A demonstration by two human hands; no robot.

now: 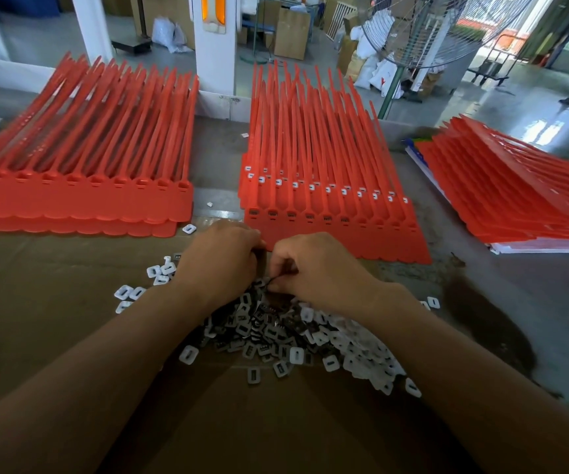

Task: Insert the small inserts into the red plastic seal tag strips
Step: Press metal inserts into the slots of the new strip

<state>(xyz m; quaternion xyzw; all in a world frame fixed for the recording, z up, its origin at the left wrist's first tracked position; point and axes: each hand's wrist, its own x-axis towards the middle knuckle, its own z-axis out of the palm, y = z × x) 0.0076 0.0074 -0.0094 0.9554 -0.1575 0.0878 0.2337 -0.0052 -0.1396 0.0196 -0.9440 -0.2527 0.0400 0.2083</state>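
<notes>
A single wide-angle view from my head, tilted forward and down — close above the pile of inserts (296,336). My forearms enter from the bottom edge; beyond the pile, the frame takes in red strip stacks (310,148) — and, farther off, the factory floor (515,97).

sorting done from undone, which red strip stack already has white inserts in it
The middle stack: rows of white inserts sit in its strip heads. Heads on the left stack look empty, and the right stack shows none.
</notes>
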